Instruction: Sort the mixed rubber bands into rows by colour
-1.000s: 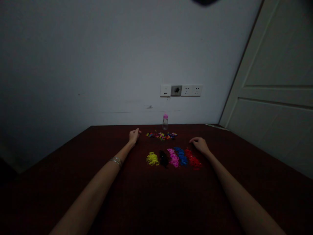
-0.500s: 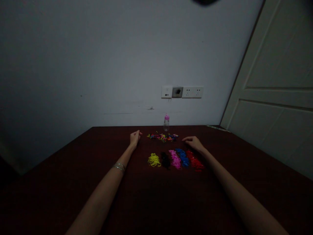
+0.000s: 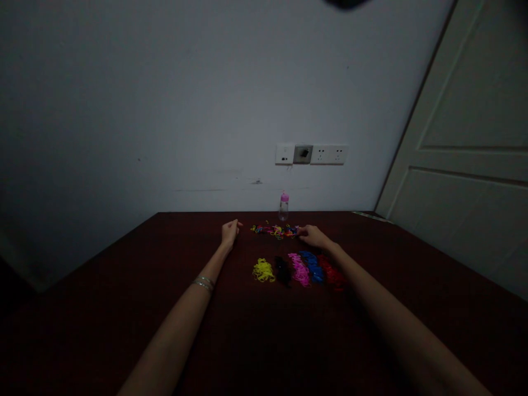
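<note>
Small rubber bands in mixed colours form a loose row [image 3: 277, 231] toward the back of the table. My right hand [image 3: 314, 236] is at the right end of this row, its bent fingertips together among the bands; whatever they pinch is too small to make out. To the left of the row, my left hand [image 3: 230, 233] rests on the table, fingers curled closed, with any contents hidden. Nearer me lie sorted piles of bands: yellow [image 3: 263, 270], black [image 3: 282, 270], pink [image 3: 299, 269], blue [image 3: 312, 267] and red [image 3: 331, 272]. My right forearm passes beside the red pile.
A clear bottle with a pink cap [image 3: 284, 207] stands behind the mixed bands, near the wall [image 3: 206, 110]. Sockets and a switch [image 3: 311, 154] are set in the wall. A pale panelled door [image 3: 466, 165] rises on the right. The dark red table [image 3: 264, 341] is dimly lit.
My right hand has moved left to the end of the mixed row, and its fingers have drawn in. My left hand stays curled beside the row. The view has shifted slightly.
</note>
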Available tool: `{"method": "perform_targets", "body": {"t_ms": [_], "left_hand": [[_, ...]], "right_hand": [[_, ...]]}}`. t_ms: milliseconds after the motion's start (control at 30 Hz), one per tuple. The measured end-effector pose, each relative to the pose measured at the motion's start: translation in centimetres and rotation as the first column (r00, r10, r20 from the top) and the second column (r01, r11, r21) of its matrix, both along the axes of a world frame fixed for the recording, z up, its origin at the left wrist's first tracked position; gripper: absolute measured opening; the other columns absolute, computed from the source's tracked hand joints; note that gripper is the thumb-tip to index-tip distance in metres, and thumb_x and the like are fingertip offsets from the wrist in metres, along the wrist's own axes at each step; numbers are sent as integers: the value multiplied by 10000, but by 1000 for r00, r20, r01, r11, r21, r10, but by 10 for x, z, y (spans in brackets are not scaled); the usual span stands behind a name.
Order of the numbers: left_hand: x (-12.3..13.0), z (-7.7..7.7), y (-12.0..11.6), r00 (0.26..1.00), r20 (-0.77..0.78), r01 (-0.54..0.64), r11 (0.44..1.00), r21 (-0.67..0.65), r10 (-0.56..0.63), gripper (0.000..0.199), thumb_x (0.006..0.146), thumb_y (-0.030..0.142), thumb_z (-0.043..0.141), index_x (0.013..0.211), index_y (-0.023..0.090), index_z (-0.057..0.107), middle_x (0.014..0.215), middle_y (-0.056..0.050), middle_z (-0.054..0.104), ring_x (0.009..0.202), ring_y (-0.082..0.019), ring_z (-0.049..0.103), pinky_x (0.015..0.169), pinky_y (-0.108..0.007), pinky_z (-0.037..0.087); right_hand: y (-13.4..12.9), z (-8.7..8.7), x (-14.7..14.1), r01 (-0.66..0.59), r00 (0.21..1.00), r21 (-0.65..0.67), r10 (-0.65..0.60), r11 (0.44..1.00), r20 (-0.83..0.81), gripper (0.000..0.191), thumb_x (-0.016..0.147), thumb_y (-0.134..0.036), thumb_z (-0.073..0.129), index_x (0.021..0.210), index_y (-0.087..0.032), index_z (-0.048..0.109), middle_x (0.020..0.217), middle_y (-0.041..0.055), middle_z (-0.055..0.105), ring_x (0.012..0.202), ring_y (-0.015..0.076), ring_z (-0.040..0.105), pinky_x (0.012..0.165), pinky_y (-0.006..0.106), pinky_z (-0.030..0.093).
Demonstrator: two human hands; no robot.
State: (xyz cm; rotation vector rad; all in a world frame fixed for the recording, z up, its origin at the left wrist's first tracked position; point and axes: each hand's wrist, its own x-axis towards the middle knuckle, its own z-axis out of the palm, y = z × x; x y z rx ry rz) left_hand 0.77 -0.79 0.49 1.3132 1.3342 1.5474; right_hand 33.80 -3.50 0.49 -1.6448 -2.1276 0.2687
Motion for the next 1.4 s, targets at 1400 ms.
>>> {"method": "perform_targets", "body": {"t_ms": [1400], "left_hand": [[-1, -3, 2, 991, 121, 67, 998, -20, -64, 330, 729, 432, 505, 655, 119, 580, 384, 74, 327, 327, -43, 246, 383, -188, 133]], "right_hand": [[-9, 55, 1, -55, 998, -38, 55, 998, -7, 131, 676, -190, 609, 724, -138, 720, 743, 60, 696, 718, 169, 618, 649, 227, 424]]}}
